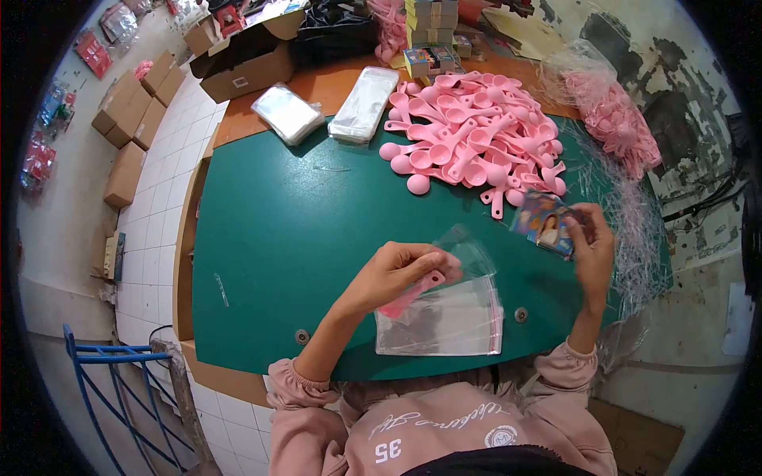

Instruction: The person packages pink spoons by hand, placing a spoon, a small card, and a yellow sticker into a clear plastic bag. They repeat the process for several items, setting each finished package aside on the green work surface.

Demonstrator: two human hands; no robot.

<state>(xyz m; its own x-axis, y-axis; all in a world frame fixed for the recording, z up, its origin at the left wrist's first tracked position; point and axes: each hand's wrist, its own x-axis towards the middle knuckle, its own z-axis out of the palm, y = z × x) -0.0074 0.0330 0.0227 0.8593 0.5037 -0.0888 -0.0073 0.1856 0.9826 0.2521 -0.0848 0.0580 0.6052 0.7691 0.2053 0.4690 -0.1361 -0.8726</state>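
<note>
My left hand (409, 268) is closed in a pinch on a clear plastic bag (468, 247), whose loose end spreads out to the right. Inside or behind the film a pink measuring spoon (403, 300) shows just below the fingers. Under that hand, a fanned stack of clear plastic bags (436, 329) lies near the table's front edge. Farther right, my right hand (594, 246) grips a colourful printed card (548, 224) between thumb and fingers, with a picture of a person on it. The card overlaps the near edge of a large heap of pink measuring spoons (476, 131).
Two packs of clear bags, one left (290, 113) and one right (363, 105), lie at the back. Stacked cards (431, 59) stand behind the heap. A bag of pink spoons (615, 119) and shredded plastic (627, 238) line the right side. An open cardboard box (250, 67) sits far left.
</note>
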